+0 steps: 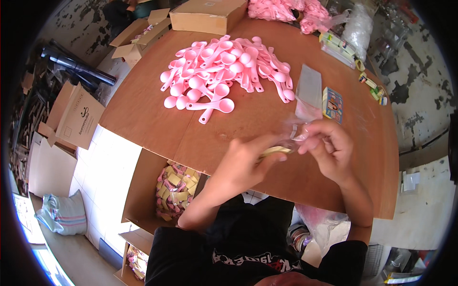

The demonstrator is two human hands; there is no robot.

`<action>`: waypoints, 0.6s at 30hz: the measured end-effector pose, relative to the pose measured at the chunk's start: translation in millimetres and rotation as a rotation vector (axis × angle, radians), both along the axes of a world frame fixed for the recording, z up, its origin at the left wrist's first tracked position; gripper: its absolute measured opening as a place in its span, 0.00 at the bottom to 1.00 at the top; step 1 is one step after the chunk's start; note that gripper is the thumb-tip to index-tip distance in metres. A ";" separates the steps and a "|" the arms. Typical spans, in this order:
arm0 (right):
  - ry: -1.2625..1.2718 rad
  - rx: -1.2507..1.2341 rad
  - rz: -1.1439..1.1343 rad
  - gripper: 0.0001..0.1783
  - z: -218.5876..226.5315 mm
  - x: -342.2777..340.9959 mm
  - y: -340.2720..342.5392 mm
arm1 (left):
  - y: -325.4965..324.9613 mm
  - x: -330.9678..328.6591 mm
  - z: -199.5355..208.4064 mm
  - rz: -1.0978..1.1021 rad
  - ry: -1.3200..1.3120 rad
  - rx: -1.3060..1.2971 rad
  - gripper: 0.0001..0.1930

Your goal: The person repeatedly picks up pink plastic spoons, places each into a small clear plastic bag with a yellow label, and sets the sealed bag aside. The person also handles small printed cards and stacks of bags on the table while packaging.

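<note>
My left hand [248, 159] is closed, thumb against fingers, on a folded pale-yellow card [275, 151]. Just beyond it, the fingers of my right hand [331, 148] pinch a small clear plastic bag [296, 132], which spans the gap between both hands and is partly blurred. Whether anything lies inside the bag I cannot tell. Beyond my hands a stack of flat clear bags [309, 88] rests on the brown table [143, 114], beside a small blue and yellow box [332, 105]. A heap of pink measuring spoons [224, 64] covers the table's middle.
Below the table's left edge, an open carton [143, 190] holds packed pink spoons with yellow cards [176, 188]. A closed cardboard box [207, 16] and pink bundles [291, 9] sit at the far edge. Tape rolls [372, 86] lie far right. A white sack [62, 212] stands on the left.
</note>
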State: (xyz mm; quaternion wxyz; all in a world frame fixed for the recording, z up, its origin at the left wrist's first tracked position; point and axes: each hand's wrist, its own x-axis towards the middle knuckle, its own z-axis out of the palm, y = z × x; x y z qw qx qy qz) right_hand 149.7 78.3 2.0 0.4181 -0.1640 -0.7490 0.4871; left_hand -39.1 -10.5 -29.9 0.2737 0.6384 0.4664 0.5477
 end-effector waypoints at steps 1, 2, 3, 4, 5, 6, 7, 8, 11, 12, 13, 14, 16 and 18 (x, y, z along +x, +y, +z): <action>0.044 -0.063 -0.020 0.09 -4.3 -6.2 5.7 | -3.1 -6.0 -12.4 0.100 0.005 0.066 0.18; 0.040 -0.065 -0.021 0.09 -8.2 -14.8 13.4 | -7.5 -11.4 -14.1 0.099 0.001 0.063 0.18; -0.086 0.121 -0.095 0.08 -18.5 -28.1 25.8 | -7.4 -16.8 -21.1 0.159 -0.061 -0.006 0.18; -0.206 0.306 -0.154 0.08 -27.1 -46.2 34.9 | -11.4 -23.0 -23.5 0.232 -0.115 -0.077 0.19; -0.225 0.313 -0.130 0.08 -34.4 -61.9 40.2 | -13.5 -25.2 -21.8 0.288 -0.168 -0.127 0.18; -0.235 0.320 -0.095 0.07 -39.4 -82.1 42.7 | -15.4 -31.6 -30.2 0.325 -0.220 -0.073 0.18; -0.222 0.458 -0.072 0.08 -42.3 -101.9 47.0 | -18.8 -36.0 -26.4 0.353 -0.258 -0.090 0.19; -0.209 0.597 -0.048 0.09 -44.3 -119.9 50.2 | -22.1 -39.6 -22.0 0.382 -0.298 -0.107 0.19; -0.325 0.764 -0.014 0.09 -53.5 -150.0 58.1 | -20.7 -45.2 -19.7 0.394 -0.306 -0.121 0.20; -0.435 0.908 -0.014 0.09 -56.4 -155.8 60.8 | -19.9 -46.1 -19.4 0.394 -0.323 -0.122 0.20; -0.518 0.999 -0.050 0.09 -61.1 -160.8 63.9 | -19.7 -46.3 -20.2 0.396 -0.321 -0.122 0.20; -0.516 0.998 -0.050 0.09 -63.1 -162.9 65.1 | -20.6 -47.2 -22.1 0.394 -0.328 -0.132 0.21; -0.559 1.103 -0.070 0.08 -66.4 -163.5 68.1 | -21.9 -50.1 -22.8 0.396 -0.338 -0.142 0.21; -0.493 0.962 -0.086 0.09 -68.2 -153.5 68.0 | -22.4 -51.7 -23.1 0.373 -0.333 -0.147 0.22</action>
